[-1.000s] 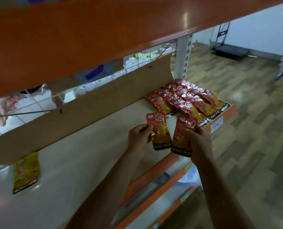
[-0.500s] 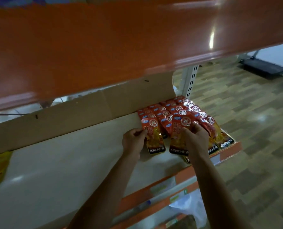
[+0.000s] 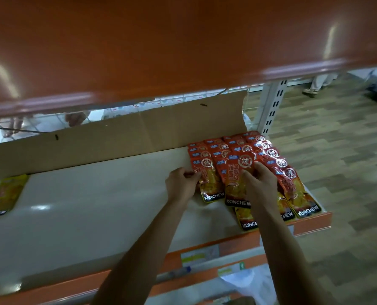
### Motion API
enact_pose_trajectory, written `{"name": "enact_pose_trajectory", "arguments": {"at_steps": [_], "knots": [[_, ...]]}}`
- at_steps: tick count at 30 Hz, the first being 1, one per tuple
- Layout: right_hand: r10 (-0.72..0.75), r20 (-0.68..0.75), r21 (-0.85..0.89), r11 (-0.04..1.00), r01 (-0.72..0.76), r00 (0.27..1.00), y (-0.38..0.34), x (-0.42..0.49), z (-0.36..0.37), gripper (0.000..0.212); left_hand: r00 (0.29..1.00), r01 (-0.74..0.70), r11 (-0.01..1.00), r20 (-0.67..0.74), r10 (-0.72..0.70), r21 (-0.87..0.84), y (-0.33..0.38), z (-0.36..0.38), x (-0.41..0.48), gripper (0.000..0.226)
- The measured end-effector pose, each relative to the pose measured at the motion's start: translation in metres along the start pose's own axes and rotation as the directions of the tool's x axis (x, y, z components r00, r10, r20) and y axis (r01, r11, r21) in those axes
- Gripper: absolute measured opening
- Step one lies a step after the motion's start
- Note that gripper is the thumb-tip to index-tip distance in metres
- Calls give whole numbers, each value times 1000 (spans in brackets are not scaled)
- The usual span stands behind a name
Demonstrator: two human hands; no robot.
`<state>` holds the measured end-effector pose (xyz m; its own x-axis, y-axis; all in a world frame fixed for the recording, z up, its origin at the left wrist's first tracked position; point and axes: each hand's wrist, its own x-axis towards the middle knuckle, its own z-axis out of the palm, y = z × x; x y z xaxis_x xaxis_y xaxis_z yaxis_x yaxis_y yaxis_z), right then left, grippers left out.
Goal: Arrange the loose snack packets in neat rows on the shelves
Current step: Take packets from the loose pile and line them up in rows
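Down they come from mid-air onto the shelf (image 3: 95, 205), alongside the red rows (image 3: 269, 153)! Left hand (image 3: 182, 186) pinches the leftmost packet (image 3: 208, 183) by its left edge; right hand (image 3: 260, 186) grips the next packet (image 3: 238, 181). Both packets lie lengthwise front-to-back, just ahead of the knuckles.

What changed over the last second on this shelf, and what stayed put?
Both hands carried their red packets from the shelf's front edge in to the stocked rows: the left hand holds the left packet at the rows' left end, the right hand holds the right packet over the next column. Neither is released. The yellow packet and cardboard backing stayed put.
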<state>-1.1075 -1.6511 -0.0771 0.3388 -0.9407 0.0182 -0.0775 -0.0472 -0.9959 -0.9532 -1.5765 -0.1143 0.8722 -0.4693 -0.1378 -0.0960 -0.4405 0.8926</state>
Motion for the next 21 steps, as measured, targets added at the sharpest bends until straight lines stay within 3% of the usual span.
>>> {"name": "enact_pose_trajectory", "arguments": {"at_steps": [13, 17, 21], "knots": [[-4, 73, -46, 999, 7, 997, -2, 6, 1, 9, 999, -26, 998, -21, 27, 51, 6, 1, -5, 31], [24, 105, -23, 999, -22, 994, -2, 8, 5, 27, 967, -205, 953, -102, 232, 221, 10, -1, -14, 28], [10, 159, -36, 999, -4, 987, -2, 8, 13, 28, 967, -256, 966, 32, 255, 39, 17, 0, -24, 25]]}}
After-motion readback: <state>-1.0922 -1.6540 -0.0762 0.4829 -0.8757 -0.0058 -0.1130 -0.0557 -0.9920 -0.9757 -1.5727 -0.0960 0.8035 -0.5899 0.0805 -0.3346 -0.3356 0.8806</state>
